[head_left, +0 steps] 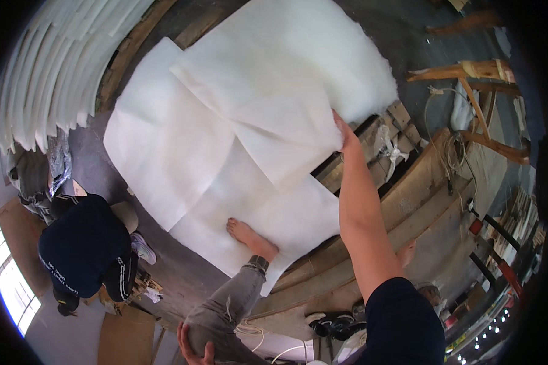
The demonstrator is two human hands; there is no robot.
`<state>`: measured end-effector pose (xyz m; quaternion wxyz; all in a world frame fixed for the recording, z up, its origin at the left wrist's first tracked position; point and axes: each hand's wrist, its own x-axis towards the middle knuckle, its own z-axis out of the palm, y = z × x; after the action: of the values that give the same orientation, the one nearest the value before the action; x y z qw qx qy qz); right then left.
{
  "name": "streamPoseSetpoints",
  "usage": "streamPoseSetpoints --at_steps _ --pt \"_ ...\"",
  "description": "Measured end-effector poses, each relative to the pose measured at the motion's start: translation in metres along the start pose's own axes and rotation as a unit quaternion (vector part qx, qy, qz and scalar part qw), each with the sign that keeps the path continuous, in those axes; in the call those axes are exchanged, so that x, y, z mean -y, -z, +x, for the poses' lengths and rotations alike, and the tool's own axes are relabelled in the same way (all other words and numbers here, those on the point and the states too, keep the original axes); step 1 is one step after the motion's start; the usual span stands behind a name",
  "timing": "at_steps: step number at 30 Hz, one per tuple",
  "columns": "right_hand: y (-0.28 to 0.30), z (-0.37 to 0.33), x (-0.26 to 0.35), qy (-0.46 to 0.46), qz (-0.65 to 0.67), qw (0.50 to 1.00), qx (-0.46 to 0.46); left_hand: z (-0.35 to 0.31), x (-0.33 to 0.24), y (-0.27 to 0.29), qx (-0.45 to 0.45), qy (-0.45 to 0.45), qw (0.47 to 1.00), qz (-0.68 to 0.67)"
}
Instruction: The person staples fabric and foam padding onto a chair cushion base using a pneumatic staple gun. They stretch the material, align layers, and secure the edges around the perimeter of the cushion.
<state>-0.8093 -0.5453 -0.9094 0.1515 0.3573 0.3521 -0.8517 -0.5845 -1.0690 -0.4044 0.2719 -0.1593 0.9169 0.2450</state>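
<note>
Large white sheets of fluffy batting [286,109] lie overlapping on wooden pallet boards. At the right edge of a folded-over upper layer, my right hand [345,135] is closed on the batting, with the arm stretched forward. Its fingertips are partly hidden by the material. Down at the lower edge, my left hand [195,345] rests on the knee of grey jeans [222,313], fingers apart and holding nothing. A bare foot [252,238] presses on the near part of the batting.
A tall stack of white sheets [61,67] stands at the far left. Another person [88,249] crouches at the left. Wooden slats [402,125] show right of the batting, beside a long curved wooden panel [402,201]. Wooden frame parts [475,73] and a cord [453,152] lie further right.
</note>
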Motion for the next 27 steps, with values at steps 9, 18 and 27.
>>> streamPoseSetpoints --at_steps 9,18,27 --pt "-0.064 -0.061 -0.002 -0.109 0.031 0.986 -0.121 -0.006 -0.018 0.001 0.017 0.041 0.999 0.015" --pt "0.049 -0.135 -0.024 -0.108 0.009 0.978 -0.177 -0.011 -0.042 -0.003 0.048 0.039 0.997 0.043" --pt "0.030 -0.112 -0.081 0.030 0.057 0.903 -0.424 -0.007 -0.055 -0.010 0.052 0.038 0.996 0.058"
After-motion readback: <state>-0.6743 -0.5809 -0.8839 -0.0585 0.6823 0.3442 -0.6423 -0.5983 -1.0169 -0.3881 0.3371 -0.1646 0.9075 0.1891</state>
